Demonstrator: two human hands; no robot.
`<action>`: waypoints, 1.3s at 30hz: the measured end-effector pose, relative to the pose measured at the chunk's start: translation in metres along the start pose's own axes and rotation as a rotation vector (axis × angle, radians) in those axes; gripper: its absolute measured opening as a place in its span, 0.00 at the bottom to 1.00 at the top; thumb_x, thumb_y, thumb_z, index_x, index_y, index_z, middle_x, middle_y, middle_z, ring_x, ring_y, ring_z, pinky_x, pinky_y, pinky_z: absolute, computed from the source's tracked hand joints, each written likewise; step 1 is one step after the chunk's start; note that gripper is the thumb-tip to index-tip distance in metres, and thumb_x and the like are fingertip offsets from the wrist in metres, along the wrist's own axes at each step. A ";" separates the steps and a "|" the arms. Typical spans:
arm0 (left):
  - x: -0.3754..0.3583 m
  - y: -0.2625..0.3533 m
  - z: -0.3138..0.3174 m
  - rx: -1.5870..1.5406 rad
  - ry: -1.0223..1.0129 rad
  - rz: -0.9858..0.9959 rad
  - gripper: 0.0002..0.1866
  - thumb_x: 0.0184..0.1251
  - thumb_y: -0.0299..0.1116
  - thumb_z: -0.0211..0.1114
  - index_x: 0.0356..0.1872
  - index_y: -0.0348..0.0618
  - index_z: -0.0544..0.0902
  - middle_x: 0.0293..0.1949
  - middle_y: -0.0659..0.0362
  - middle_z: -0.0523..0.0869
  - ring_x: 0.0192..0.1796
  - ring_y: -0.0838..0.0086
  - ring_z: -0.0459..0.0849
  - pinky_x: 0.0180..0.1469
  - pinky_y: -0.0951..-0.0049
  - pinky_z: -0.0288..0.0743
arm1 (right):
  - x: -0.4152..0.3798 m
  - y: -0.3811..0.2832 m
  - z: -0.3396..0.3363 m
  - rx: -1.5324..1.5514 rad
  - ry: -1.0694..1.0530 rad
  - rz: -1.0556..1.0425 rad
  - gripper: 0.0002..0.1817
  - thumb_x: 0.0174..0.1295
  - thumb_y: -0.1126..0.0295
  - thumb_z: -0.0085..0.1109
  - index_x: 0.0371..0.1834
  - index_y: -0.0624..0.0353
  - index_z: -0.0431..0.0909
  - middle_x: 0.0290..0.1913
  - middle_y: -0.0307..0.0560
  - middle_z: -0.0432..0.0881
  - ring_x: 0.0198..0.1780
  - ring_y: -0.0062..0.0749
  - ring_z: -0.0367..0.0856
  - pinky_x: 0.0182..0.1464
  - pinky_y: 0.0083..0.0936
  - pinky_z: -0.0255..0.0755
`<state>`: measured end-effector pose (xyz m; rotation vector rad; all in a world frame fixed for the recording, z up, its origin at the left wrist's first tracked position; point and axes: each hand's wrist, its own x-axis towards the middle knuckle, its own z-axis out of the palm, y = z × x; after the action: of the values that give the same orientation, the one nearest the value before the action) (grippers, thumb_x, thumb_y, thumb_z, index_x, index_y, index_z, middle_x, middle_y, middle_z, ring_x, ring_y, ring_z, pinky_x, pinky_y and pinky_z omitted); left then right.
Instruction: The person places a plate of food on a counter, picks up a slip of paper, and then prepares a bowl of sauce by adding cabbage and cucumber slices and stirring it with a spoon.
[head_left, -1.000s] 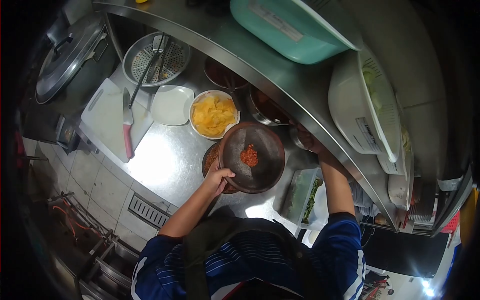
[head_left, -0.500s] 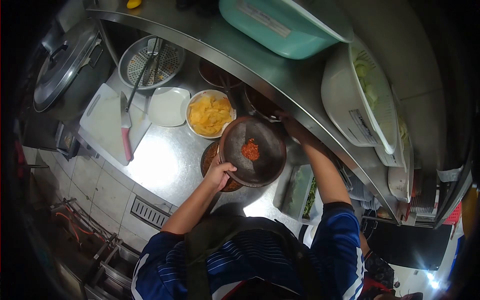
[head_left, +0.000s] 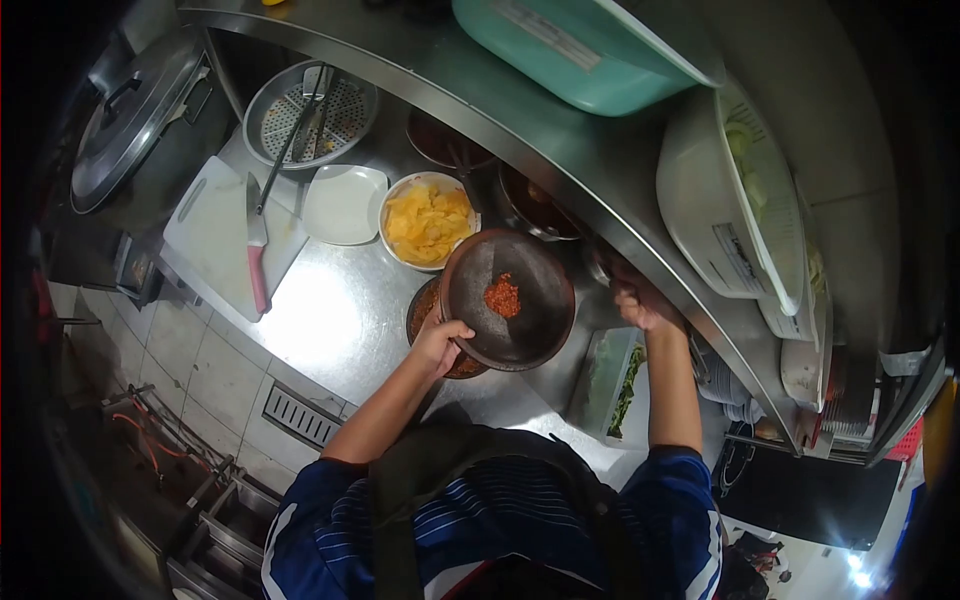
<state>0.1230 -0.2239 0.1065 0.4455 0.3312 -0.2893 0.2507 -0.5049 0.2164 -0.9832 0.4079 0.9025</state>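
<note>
My left hand (head_left: pixel 440 342) is closed on the near left rim of a dark, shallow mortar bowl (head_left: pixel 535 300), its thumb over the edge. A small mound of red chili paste (head_left: pixel 502 296) lies in the bowl's middle. Partly hidden under the bowl and my hand is a round container of reddish-brown food (head_left: pixel 420 312). My right hand (head_left: pixel 640 303) is right of the bowl, by the shelf edge, with its fingers curled. What those fingers hold, if anything, I cannot make out. Behind the bowl, a metal pot (head_left: pixel 535 205) of dark red contents sits partly under the shelf.
A bowl of yellow slices (head_left: pixel 428 222), a white square plate (head_left: pixel 343 205) and a perforated steel pan (head_left: pixel 310 118) stand behind. On the left, a knife (head_left: pixel 257 250) lies on a white cutting board (head_left: pixel 215 235). The steel shelf (head_left: pixel 480 115) overhangs the counter; a container of chopped greens (head_left: pixel 608 385) stands right.
My right hand has come back from the pot under the shelf, toward me and to the right. My left hand still holds the mortar bowl in nearly the same place.
</note>
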 end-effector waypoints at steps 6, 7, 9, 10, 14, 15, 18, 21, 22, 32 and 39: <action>0.001 0.000 0.001 0.017 -0.011 0.025 0.31 0.39 0.15 0.50 0.54 0.37 0.65 0.47 0.54 0.75 0.49 0.68 0.75 0.52 0.70 0.68 | -0.064 0.074 0.038 -0.438 0.322 -0.326 0.14 0.60 0.72 0.49 0.49 0.58 0.73 0.16 0.29 0.62 0.13 0.12 0.56 0.12 0.12 0.52; 0.000 0.001 0.004 0.005 -0.019 0.040 0.31 0.40 0.15 0.50 0.54 0.37 0.65 0.47 0.54 0.75 0.49 0.68 0.75 0.52 0.71 0.68 | -0.057 0.093 0.029 -0.914 0.386 -0.761 0.16 0.58 0.75 0.50 0.50 0.58 0.73 0.16 0.31 0.63 0.13 0.16 0.58 0.13 0.16 0.56; -0.001 0.001 0.005 -0.007 -0.039 0.056 0.32 0.40 0.15 0.50 0.55 0.37 0.64 0.47 0.54 0.75 0.50 0.69 0.75 0.53 0.71 0.67 | -0.056 0.120 0.024 -1.392 0.434 -1.196 0.19 0.55 0.78 0.51 0.52 0.57 0.72 0.15 0.33 0.64 0.13 0.19 0.61 0.15 0.21 0.60; -0.001 0.001 0.005 -0.008 -0.042 0.051 0.32 0.40 0.15 0.50 0.55 0.37 0.64 0.47 0.54 0.75 0.50 0.69 0.75 0.53 0.71 0.67 | -0.059 0.130 0.025 -1.681 0.495 -1.098 0.17 0.54 0.80 0.51 0.49 0.59 0.74 0.15 0.37 0.64 0.15 0.23 0.63 0.17 0.22 0.61; 0.000 -0.001 -0.002 0.015 -0.067 0.053 0.32 0.40 0.14 0.50 0.55 0.37 0.64 0.48 0.54 0.75 0.50 0.69 0.74 0.53 0.71 0.67 | -0.069 0.146 0.034 -1.740 0.651 -1.098 0.20 0.48 0.84 0.51 0.47 0.59 0.76 0.14 0.46 0.62 0.15 0.31 0.65 0.20 0.24 0.62; -0.002 -0.001 -0.002 0.020 -0.066 0.054 0.32 0.40 0.14 0.50 0.55 0.37 0.64 0.47 0.54 0.75 0.50 0.68 0.74 0.53 0.71 0.67 | -0.070 0.145 0.033 -1.736 0.629 -1.041 0.27 0.44 0.85 0.49 0.51 0.53 0.74 0.15 0.45 0.64 0.15 0.33 0.67 0.21 0.29 0.65; -0.008 0.001 0.005 0.011 -0.073 0.072 0.32 0.39 0.15 0.50 0.55 0.36 0.64 0.47 0.54 0.75 0.50 0.68 0.74 0.53 0.71 0.67 | -0.071 0.146 0.032 -1.755 0.605 -0.986 0.27 0.44 0.85 0.49 0.51 0.52 0.74 0.15 0.45 0.64 0.15 0.34 0.67 0.21 0.29 0.65; -0.013 0.001 0.003 0.034 -0.042 0.052 0.33 0.38 0.15 0.50 0.55 0.36 0.63 0.47 0.53 0.75 0.50 0.67 0.74 0.54 0.70 0.66 | -0.071 0.146 0.031 -1.787 0.594 -0.958 0.27 0.44 0.85 0.49 0.51 0.52 0.74 0.15 0.46 0.64 0.15 0.36 0.67 0.21 0.30 0.65; -0.014 0.000 0.003 0.035 -0.038 0.054 0.33 0.38 0.15 0.50 0.55 0.36 0.63 0.47 0.53 0.75 0.50 0.67 0.74 0.54 0.70 0.66 | -0.070 0.149 0.031 -1.785 0.590 -0.957 0.27 0.44 0.85 0.49 0.51 0.52 0.74 0.15 0.46 0.64 0.15 0.36 0.67 0.21 0.30 0.65; -0.030 0.000 -0.010 0.019 0.024 0.063 0.39 0.36 0.14 0.49 0.60 0.38 0.56 0.55 0.50 0.67 0.58 0.61 0.66 0.60 0.64 0.61 | -0.033 0.073 0.031 -1.427 0.563 -1.076 0.11 0.57 0.72 0.49 0.41 0.63 0.76 0.36 0.57 0.79 0.38 0.46 0.78 0.42 0.31 0.71; -0.053 -0.012 -0.017 0.022 0.080 0.048 0.41 0.36 0.15 0.49 0.62 0.41 0.55 0.54 0.51 0.68 0.56 0.62 0.69 0.57 0.66 0.66 | 0.073 -0.022 0.028 -2.045 0.693 -1.323 0.14 0.55 0.60 0.52 0.35 0.60 0.78 0.37 0.55 0.79 0.43 0.43 0.76 0.49 0.32 0.67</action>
<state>0.0661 -0.2156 0.1071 0.4866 0.3950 -0.2289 0.3085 -0.4521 0.1941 -2.8457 -0.8871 -0.7083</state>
